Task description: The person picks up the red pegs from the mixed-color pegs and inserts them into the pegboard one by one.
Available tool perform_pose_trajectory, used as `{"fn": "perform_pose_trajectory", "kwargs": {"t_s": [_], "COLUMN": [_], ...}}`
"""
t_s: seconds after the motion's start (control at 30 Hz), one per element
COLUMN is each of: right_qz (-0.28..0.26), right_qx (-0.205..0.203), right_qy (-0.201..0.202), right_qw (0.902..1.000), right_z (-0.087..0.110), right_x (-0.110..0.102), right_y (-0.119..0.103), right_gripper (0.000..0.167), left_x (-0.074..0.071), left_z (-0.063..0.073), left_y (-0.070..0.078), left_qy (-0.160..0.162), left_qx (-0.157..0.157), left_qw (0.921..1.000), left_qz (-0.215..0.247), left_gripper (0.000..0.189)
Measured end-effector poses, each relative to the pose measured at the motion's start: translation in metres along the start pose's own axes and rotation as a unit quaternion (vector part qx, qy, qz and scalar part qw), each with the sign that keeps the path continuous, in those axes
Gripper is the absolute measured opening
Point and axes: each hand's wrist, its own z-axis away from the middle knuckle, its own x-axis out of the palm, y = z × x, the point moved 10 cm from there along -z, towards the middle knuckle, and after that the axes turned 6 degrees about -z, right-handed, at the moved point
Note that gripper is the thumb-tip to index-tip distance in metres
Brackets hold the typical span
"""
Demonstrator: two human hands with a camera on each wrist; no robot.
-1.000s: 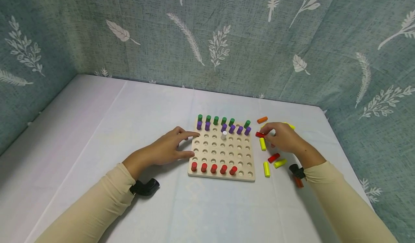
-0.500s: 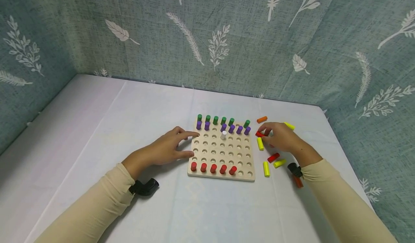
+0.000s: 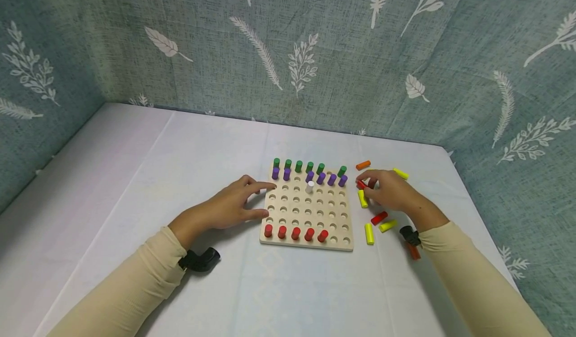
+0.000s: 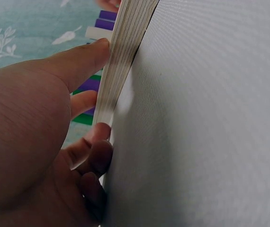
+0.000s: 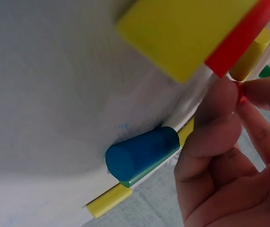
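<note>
Beyond the table's middle lies a square wooden pegboard (image 3: 299, 212) with rows of holes. My left hand (image 3: 231, 204) touches its left edge, thumb and forefinger spread apart; the left wrist view shows the thumb (image 4: 85, 59) against the board's side. Right of the board, my right hand (image 3: 390, 189) pinches a small red peg (image 3: 361, 184) between thumb and fingertips. In the right wrist view that peg (image 5: 240, 92) is mostly covered by the fingers. A yellow peg (image 3: 362, 198) lies just below these fingertips.
Green pegs (image 3: 299, 166), purple pegs (image 3: 321, 178), a white peg (image 3: 310, 187) and red pegs (image 3: 295, 233) stand in the board. Loose around the right hand lie an orange peg (image 3: 363, 165), a red peg (image 3: 379, 218), several yellow pegs (image 3: 369, 234) and a blue peg (image 5: 142, 151).
The red peg at my right fingertips has turned and now sits more between them. The yellow peg below has shifted slightly left. My left hand stays on the board's edge.
</note>
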Motion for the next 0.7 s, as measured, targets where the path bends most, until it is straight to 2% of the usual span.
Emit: {"fn": "perform_pose_trajectory", "kwargs": {"t_s": [0.13,0.4,0.7], "right_qz": [-0.039,-0.111,-0.156], "right_qx": [-0.007,-0.021,-0.046], "right_qy": [0.013,0.015,0.024], "right_qw": [0.9991,0.9935,0.9864], "right_z": [0.005,0.015,0.029], "right_x": [-0.003,0.001,0.007], "right_y": [0.001,-0.001,-0.014], "right_gripper": [0.036,0.035,0.038], "left_x": [0.0,0.001,0.0], "left_z": [0.0,0.0,0.0], "left_y": [0.001,-0.001,-0.001], "left_qy": [0.0,-0.001,-0.001], "left_qx": [0.001,-0.006,-0.006], "left_qw": [1.0,1.0,1.0], "left_qz": [0.0,-0.002,-0.003], "left_gripper": [0.071,0.07,0.071]}}
